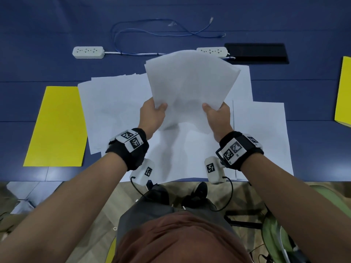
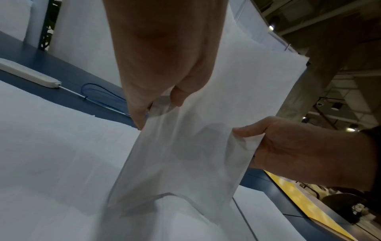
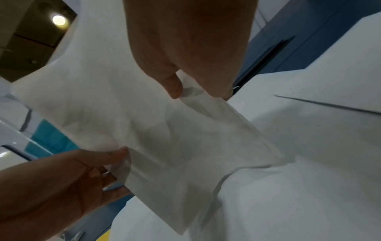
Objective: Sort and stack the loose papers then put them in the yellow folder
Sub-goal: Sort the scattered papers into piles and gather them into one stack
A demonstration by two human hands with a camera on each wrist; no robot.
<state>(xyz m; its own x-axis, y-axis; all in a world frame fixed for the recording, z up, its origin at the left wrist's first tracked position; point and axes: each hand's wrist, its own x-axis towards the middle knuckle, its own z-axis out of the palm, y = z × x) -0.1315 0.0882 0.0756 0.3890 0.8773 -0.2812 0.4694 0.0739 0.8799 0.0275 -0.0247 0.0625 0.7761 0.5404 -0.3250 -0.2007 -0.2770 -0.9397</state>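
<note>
A bundle of white papers (image 1: pixel 190 86) stands upright above the table, its lower edge near the sheets below. My left hand (image 1: pixel 153 112) pinches the bundle's left side and my right hand (image 1: pixel 214 112) pinches its right side. The left wrist view shows the left hand (image 2: pixel 156 104) gripping the papers (image 2: pixel 185 154), with the right hand (image 2: pixel 268 143) opposite. From the right wrist, the right hand (image 3: pixel 185 88) pinches the papers (image 3: pixel 164 130) and the left hand (image 3: pixel 107 163) holds the other edge. More loose sheets (image 1: pixel 117 107) lie spread on the table. A yellow folder (image 1: pixel 57 126) lies at the left.
Two white power strips (image 1: pixel 88 52) (image 1: pixel 211 51) and a blue cable (image 1: pixel 152 33) lie at the back of the blue table (image 1: pixel 38 44). A black panel (image 1: pixel 256 53) sits at back right. Another yellow folder (image 1: pixel 343 92) is at the right edge. A chair (image 1: pixel 284 215) stands below right.
</note>
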